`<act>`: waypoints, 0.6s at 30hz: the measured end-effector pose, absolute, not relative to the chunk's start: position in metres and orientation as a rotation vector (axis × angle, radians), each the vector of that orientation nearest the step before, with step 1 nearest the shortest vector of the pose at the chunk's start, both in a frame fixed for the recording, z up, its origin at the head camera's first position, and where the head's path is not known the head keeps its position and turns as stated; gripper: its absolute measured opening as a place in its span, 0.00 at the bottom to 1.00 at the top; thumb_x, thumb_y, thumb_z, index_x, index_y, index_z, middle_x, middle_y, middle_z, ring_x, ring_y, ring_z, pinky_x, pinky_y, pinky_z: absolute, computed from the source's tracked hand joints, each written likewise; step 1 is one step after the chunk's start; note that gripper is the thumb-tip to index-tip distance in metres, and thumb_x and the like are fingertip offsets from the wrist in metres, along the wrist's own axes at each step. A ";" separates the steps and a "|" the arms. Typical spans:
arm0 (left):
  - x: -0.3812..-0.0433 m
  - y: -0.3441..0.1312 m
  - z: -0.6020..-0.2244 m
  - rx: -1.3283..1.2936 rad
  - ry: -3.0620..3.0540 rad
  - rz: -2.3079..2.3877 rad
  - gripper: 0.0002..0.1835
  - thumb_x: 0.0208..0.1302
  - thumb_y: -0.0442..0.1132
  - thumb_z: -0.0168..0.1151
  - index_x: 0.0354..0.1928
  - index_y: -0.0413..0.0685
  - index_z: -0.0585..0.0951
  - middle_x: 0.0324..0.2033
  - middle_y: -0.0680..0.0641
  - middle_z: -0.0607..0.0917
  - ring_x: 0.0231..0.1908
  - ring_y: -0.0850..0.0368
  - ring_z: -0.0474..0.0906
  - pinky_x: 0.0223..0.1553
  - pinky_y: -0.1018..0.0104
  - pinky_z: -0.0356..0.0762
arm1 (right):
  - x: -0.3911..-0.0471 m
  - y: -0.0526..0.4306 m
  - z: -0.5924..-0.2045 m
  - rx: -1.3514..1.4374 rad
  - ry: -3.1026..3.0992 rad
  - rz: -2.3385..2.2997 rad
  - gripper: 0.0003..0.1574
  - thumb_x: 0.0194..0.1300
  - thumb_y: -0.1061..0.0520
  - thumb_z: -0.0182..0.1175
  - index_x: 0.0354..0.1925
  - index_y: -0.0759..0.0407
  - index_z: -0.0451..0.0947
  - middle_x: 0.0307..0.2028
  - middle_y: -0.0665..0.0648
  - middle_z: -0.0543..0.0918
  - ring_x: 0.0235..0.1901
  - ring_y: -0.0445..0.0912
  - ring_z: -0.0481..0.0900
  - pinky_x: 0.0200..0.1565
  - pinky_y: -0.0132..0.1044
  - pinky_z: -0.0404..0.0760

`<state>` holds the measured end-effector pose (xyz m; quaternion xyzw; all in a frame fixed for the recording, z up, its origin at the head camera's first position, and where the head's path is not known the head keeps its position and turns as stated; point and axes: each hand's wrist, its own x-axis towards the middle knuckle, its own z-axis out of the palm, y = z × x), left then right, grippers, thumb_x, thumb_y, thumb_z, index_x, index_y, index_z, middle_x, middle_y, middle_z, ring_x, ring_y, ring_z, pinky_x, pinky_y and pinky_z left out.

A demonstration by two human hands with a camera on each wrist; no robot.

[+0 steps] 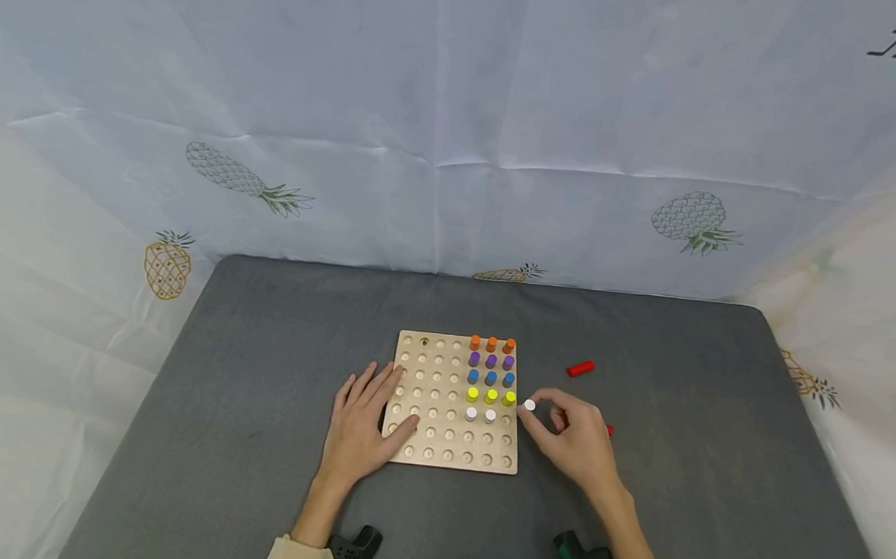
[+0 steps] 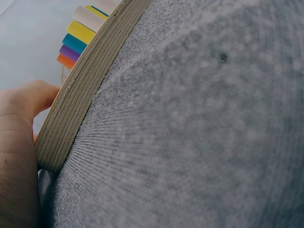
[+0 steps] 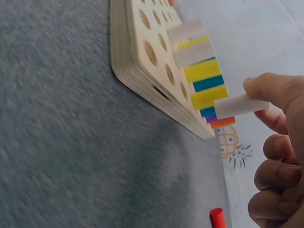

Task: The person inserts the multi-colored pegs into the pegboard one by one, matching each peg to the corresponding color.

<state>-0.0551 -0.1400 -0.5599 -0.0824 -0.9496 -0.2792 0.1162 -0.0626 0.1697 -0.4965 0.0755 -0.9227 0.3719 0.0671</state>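
A wooden pegboard [image 1: 441, 433] with rows of round holes lies on the table. Upright pegs fill part of its right side: orange pegs [image 1: 492, 345] at the back, then purple pegs [image 1: 491, 361], blue pegs [image 1: 491, 378], yellow pegs [image 1: 491, 396] and two white pegs [image 1: 471, 414]. My left hand [image 1: 362, 434] rests along the board's left edge, fingers extended and thumb over its top. Just off the right edge, my right hand [image 1: 576, 439] pinches a white peg [image 3: 240, 105] between thumb and index finger. That peg is held above the table, tilted in the right wrist view.
A red peg [image 1: 581, 368] lies on the grey table [image 1: 671, 489] right of the board. Another red peg [image 1: 610, 430] is partly hidden behind my right hand. A pale curtain with pineapple prints [image 1: 228, 168] hangs behind the table.
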 end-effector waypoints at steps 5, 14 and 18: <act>-0.055 -0.141 -0.559 -0.243 -2.781 -0.813 0.41 0.60 0.61 0.67 0.74 0.55 0.72 0.71 0.47 0.76 0.75 0.42 0.65 0.78 0.42 0.52 | -0.060 0.162 -0.501 0.296 -2.781 1.163 0.09 0.58 0.53 0.77 0.35 0.49 0.85 0.15 0.41 0.57 0.14 0.30 0.50 0.19 0.24 0.54; -0.055 -0.141 -0.560 -0.250 -2.766 -0.806 0.41 0.60 0.61 0.67 0.73 0.55 0.72 0.71 0.47 0.76 0.75 0.42 0.66 0.78 0.42 0.53 | -0.059 0.159 -0.507 0.300 -2.809 1.141 0.11 0.56 0.52 0.78 0.37 0.50 0.86 0.14 0.40 0.58 0.13 0.31 0.54 0.19 0.24 0.55; -0.055 -0.141 -0.560 -0.250 -2.766 -0.806 0.41 0.60 0.60 0.67 0.73 0.54 0.72 0.71 0.47 0.77 0.75 0.42 0.66 0.78 0.42 0.53 | -0.059 0.159 -0.509 0.317 -2.802 1.128 0.11 0.56 0.52 0.78 0.37 0.50 0.87 0.14 0.39 0.57 0.13 0.31 0.53 0.18 0.24 0.56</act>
